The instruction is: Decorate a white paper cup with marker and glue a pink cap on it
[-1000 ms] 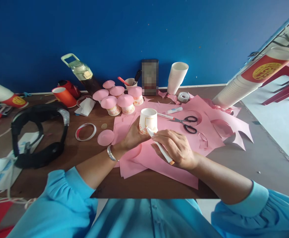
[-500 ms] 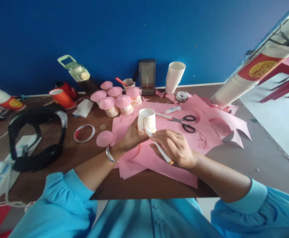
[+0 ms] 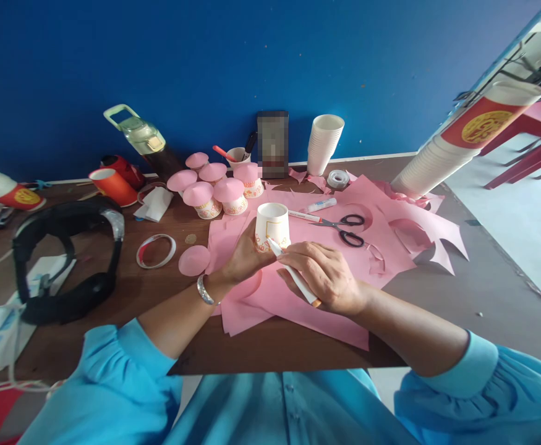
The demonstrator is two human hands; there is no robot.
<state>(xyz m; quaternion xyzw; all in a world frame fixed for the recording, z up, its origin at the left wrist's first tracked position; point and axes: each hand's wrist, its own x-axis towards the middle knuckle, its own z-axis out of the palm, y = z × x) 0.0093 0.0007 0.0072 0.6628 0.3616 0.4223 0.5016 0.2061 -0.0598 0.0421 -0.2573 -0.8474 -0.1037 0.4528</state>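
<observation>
Wrapped round the left side of a white paper cup [image 3: 272, 224] is my left hand [image 3: 245, 252], a silver bracelet on its wrist. Orange loops run round the cup's lower part, with an orange rectangular outline above them. My right hand [image 3: 321, 275] pinches a white marker [image 3: 298, 279], its tip at the cup's front. Beneath both hands lie pink paper sheets [image 3: 335, 321]. Several small cups with pink cone tops [image 3: 228, 190] stand behind and to the left. A loose pink cone [image 3: 195, 260] rests left of my left hand.
Scissors [image 3: 344, 230], a second marker [image 3: 305, 216] and a glue tube [image 3: 321, 205] lie on the paper. Behind stand a phone [image 3: 272, 145], a cup stack [image 3: 324, 145] and a bottle [image 3: 147, 141]. Left are a tape roll [image 3: 156, 251] and black headgear [image 3: 68, 303].
The camera view has shifted slightly. The marker tip now touches the cup a little further left, near the bottom of the orange outline. Both hands keep their holds.
</observation>
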